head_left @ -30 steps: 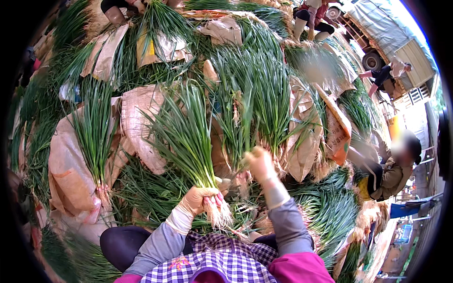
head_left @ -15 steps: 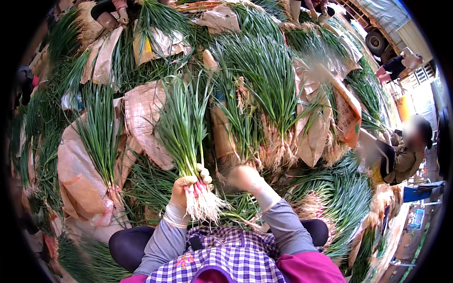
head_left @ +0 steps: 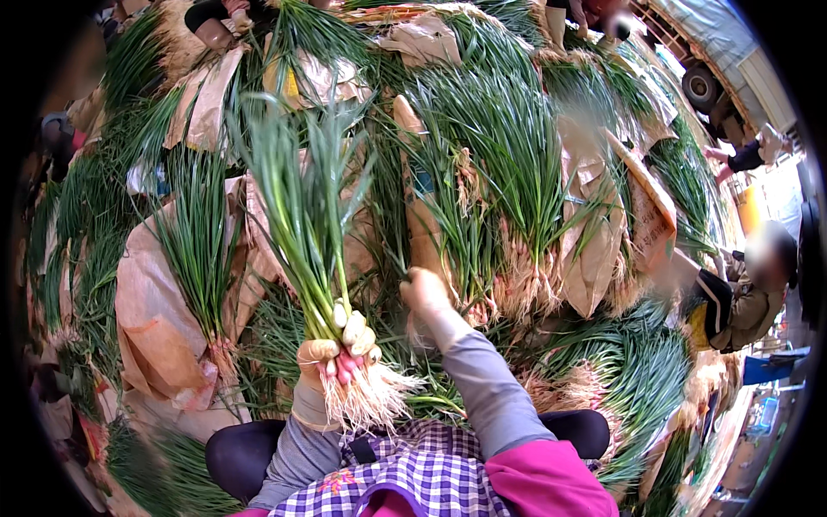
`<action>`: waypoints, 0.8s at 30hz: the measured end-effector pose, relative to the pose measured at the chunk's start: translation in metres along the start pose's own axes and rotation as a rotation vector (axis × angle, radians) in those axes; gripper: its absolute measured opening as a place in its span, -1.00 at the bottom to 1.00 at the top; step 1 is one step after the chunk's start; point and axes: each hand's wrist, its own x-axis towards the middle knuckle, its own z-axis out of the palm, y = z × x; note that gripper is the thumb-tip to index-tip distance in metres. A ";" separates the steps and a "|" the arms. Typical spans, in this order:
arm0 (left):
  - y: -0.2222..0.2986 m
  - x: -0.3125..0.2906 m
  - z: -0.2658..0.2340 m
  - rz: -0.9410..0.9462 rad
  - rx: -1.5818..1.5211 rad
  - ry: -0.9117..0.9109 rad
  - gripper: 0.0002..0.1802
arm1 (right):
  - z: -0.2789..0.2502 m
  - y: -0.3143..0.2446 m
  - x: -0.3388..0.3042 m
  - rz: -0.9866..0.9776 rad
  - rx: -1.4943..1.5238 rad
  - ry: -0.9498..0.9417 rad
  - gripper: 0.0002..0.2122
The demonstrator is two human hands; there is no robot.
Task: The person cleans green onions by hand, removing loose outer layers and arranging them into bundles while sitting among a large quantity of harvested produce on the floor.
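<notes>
Our left hand point(head_left: 312, 355) clasping a green onion bunch point(head_left: 303, 246), roots point(head_left: 366, 396) toward us, our right hand point(head_left: 425, 293) apart, its hold we cannot tell

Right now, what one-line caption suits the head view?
Left hand holds a green onion bunch with bare roots; right hand apart.

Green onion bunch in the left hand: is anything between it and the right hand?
Nothing visible stands in the gap between the right hand and the bunch. Only the left hand covers part of it, its fingers wrapped around the stems just above the roots.
</notes>
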 end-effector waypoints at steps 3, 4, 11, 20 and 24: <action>0.007 -0.003 -0.004 0.023 0.128 0.051 -0.53 | -0.114 -0.033 -0.025 0.214 0.427 0.038 -0.83; 0.002 -0.001 -0.011 0.000 0.122 0.054 -0.45 | -0.140 -0.016 -0.029 0.143 0.555 0.159 -0.85; -0.011 -0.015 -0.051 -0.081 -0.086 0.253 -0.50 | -0.244 0.062 -0.035 0.314 -0.278 0.500 -0.63; -0.048 -0.024 -0.056 -0.204 -0.181 0.275 -0.63 | -0.118 -0.098 -0.190 -0.682 0.087 0.277 -0.67; -0.053 -0.057 -0.005 -0.108 -0.041 0.137 -0.63 | -0.102 -0.119 -0.221 -0.882 -0.022 0.634 -0.67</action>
